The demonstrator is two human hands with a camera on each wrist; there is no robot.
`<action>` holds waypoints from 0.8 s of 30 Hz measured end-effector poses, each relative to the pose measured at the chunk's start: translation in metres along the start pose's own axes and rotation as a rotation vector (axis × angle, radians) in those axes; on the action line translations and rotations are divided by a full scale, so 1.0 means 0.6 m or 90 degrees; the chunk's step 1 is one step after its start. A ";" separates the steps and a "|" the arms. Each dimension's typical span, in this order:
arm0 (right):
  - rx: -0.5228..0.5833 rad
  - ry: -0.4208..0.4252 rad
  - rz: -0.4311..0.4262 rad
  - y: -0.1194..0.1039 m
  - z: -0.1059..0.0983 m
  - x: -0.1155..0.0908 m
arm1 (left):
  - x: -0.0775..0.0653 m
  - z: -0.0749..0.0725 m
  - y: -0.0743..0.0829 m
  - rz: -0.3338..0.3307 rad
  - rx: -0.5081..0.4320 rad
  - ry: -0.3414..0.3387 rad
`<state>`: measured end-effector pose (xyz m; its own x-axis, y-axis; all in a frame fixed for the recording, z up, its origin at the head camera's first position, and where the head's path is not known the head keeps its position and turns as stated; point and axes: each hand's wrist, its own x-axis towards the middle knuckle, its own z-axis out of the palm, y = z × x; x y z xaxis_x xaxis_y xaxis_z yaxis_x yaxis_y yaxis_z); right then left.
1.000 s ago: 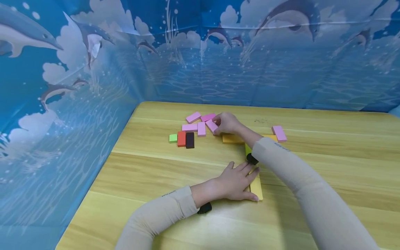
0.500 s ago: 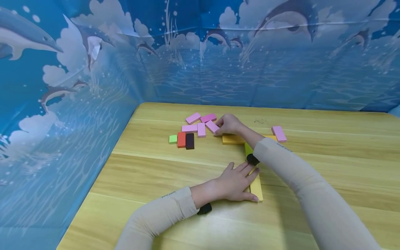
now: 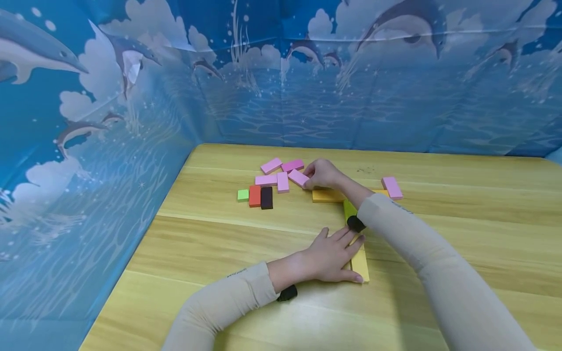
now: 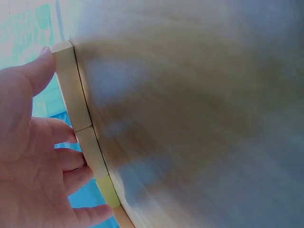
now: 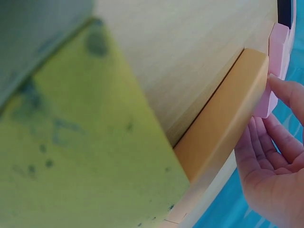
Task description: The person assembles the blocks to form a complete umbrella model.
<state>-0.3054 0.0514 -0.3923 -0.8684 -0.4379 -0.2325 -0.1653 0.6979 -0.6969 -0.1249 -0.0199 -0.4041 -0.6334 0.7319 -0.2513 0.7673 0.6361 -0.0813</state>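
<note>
In the head view my left hand (image 3: 331, 258) lies with spread fingers over a line of pale yellow blocks (image 3: 360, 267). The left wrist view has the thumb at one end of these blocks (image 4: 71, 88) and the fingers along their side. Farther away, my right hand (image 3: 324, 174) pinches the right end of a light pink block (image 3: 298, 178) lying flat at an angle. Thumb and fingers meet this pink block (image 5: 279, 47) in the right wrist view, just past an orange block (image 5: 223, 99). A lime green block (image 3: 349, 209) is partly hidden under the right forearm.
Several pink blocks (image 3: 266, 180) lie close around the pinched one. Left of them, a green block (image 3: 243, 195), a red block (image 3: 255, 196) and a black block (image 3: 266, 198) stand in a row. Another pink block (image 3: 392, 188) touches the orange bar's (image 3: 327, 196) right end.
My right hand has shifted slightly to the right, its fingertips now showing more of the pink block. My left hand has stayed in place.
</note>
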 end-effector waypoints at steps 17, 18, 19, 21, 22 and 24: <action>0.058 -0.013 -0.012 0.001 0.004 0.004 | -0.002 -0.001 -0.001 0.000 -0.007 0.002; 0.075 -0.022 -0.004 0.001 0.004 0.004 | -0.002 -0.001 -0.001 -0.001 -0.007 0.001; 0.092 -0.030 0.005 0.002 0.003 0.004 | -0.002 -0.001 -0.001 -0.002 -0.007 0.000; 0.130 -0.047 0.028 0.003 0.000 0.004 | -0.003 -0.002 -0.001 -0.002 -0.009 -0.002; 0.151 -0.053 0.043 0.003 -0.001 0.003 | -0.003 -0.002 -0.001 -0.001 -0.009 -0.004; 0.195 -0.064 0.066 0.005 -0.003 0.001 | -0.003 -0.003 -0.001 -0.001 -0.010 -0.008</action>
<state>-0.3074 0.0543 -0.3930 -0.8206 -0.4375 -0.3678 0.0830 0.5454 -0.8341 -0.1245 -0.0209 -0.4021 -0.6327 0.7284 -0.2629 0.7650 0.6406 -0.0663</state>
